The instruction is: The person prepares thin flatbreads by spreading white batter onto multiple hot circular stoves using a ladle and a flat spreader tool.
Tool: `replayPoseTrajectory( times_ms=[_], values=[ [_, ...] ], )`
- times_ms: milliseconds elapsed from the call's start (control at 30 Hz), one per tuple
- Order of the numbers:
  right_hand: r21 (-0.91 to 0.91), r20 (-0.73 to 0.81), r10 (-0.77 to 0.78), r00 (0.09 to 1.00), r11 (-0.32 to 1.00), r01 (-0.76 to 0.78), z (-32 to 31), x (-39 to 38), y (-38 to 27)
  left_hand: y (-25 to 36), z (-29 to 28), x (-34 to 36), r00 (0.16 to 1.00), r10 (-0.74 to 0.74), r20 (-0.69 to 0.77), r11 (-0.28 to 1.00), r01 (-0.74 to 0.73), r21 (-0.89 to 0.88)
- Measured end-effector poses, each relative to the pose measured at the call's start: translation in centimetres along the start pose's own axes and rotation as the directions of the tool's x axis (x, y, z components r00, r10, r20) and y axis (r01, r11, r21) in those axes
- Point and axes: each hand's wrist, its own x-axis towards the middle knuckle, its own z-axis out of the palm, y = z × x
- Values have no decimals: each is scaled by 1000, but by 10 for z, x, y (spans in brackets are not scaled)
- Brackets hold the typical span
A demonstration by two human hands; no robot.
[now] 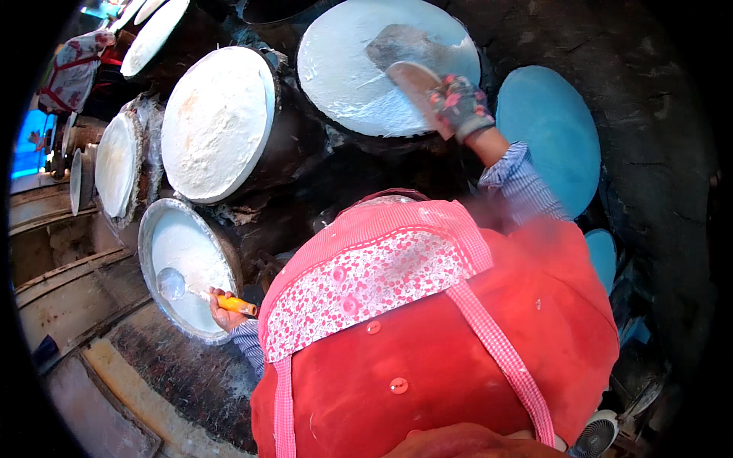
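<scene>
My right hand, in a dark floral glove, grips a broad pale scraper at the large white round surface at the upper middle, which has a grey patch. At lower left my bare left hand is closed on a yellow-handled tool. That tool reaches into a metal-rimmed round pan of white material, where a small round metal head shows.
A thick white disc and a smaller one stand at left. Blue discs are at right, a fan at lower right, several more discs and floral cloth at upper left, curved ledges at lower left.
</scene>
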Motion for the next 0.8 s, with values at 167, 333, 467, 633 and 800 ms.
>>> replayPoseTrajectory(
  times_ms=[167,333,467,633,800],
  values=[
    [-227,-177,-103,979,972,62,-20,20,38,-3,6,-7,998,-65,-15,997,65,-29],
    [-58,168,-121,978,990,132,-10,-27,-2,-11,1,-4,996,-86,-29,995,84,-51],
    [-83,39,-43,998,995,46,-15,21,60,-14,21,-9,995,-100,-14,994,100,-49],
    [0,-66,-137,988,991,137,-40,56,75,-22,10,-6,997,-77,-10,997,76,-18],
    [-63,112,-269,957,959,277,-44,29,65,-25,-16,0,994,-107,18,994,108,-7]
  ],
)
